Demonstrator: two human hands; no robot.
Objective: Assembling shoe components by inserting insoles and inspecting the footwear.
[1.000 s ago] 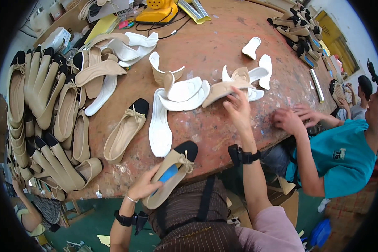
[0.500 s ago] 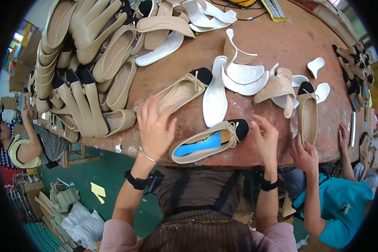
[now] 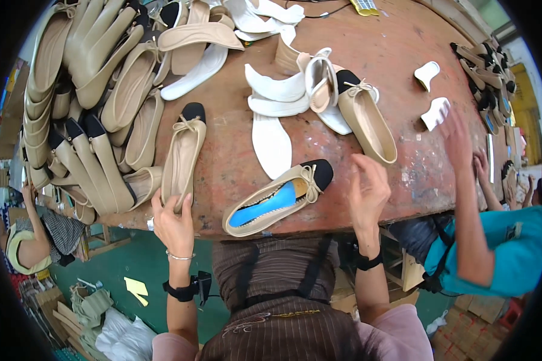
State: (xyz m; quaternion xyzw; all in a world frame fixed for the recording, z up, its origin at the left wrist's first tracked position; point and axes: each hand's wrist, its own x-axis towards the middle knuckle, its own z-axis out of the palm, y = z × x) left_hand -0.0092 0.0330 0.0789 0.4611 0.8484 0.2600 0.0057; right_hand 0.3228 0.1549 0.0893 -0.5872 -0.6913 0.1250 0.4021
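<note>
My left hand [image 3: 173, 228] has its thumb and fingers round the heel of a beige ballet flat [image 3: 183, 153], which lies toe away on the table. In front of me sits another beige flat [image 3: 238, 224] with a black toe, a bow and a blue lining piece [image 3: 262, 207] inside. My right hand [image 3: 369, 195] hovers right of that shoe's toe, fingers loosely bent and apart, with nothing seen in them. Just beyond it lies a third flat [image 3: 373, 129], its black toe against white and beige insole pieces [image 3: 322, 81].
Many beige shoes [image 3: 111, 48] are heaped at the left. White insoles [image 3: 272, 147] lie mid-table, and two small white pieces [image 3: 427, 73] at the right. A co-worker's blurred hand [image 3: 456, 141] reaches in there; more shoes [image 3: 485, 75] stand beyond. Table edge [image 3: 319, 230] runs before me.
The flat by my left hand has gone left and now points away from me. The third flat has come left from beside the co-worker's hand, which has moved toward the small white pieces.
</note>
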